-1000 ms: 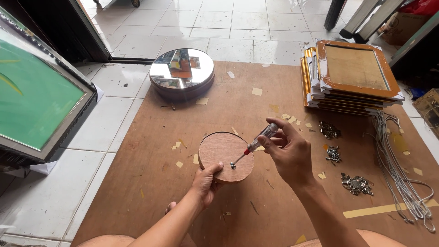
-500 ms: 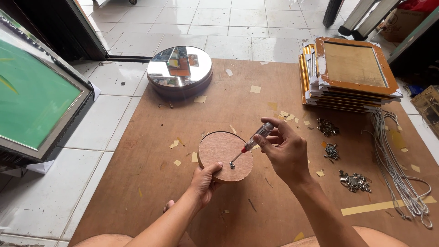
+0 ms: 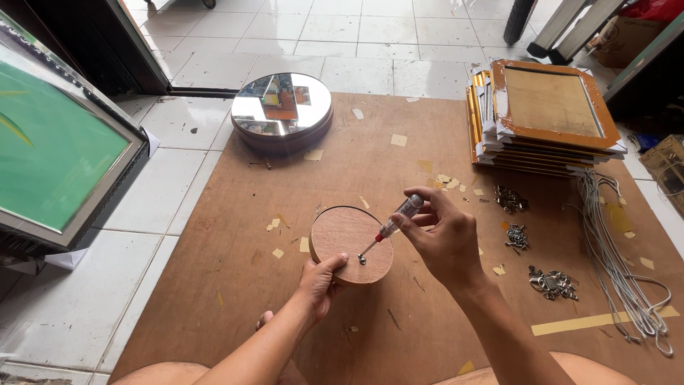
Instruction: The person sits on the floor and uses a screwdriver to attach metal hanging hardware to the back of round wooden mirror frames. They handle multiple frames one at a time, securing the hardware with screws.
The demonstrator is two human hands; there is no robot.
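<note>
Two hands at work: my right hand (image 3: 442, 239) is clamped on a screwdriver (image 3: 390, 228) slanting down-left, its tip on a fitting (image 3: 362, 260) on the disc (image 3: 351, 244). My left hand (image 3: 318, 281) grips the disc's near edge. Open board (image 3: 235, 285) lies left of it.

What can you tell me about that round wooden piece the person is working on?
The round wooden disc is a flat, fairly thick circle of reddish-brown plywood-like wood, lying face up on the brown board that covers the tiled floor. Near its lower edge sits a small metal fitting. The left hand grips the disc's near rim, thumb on top. The right hand holds a screwdriver with a clear handle, slanted down, its tip on that fitting.
</note>
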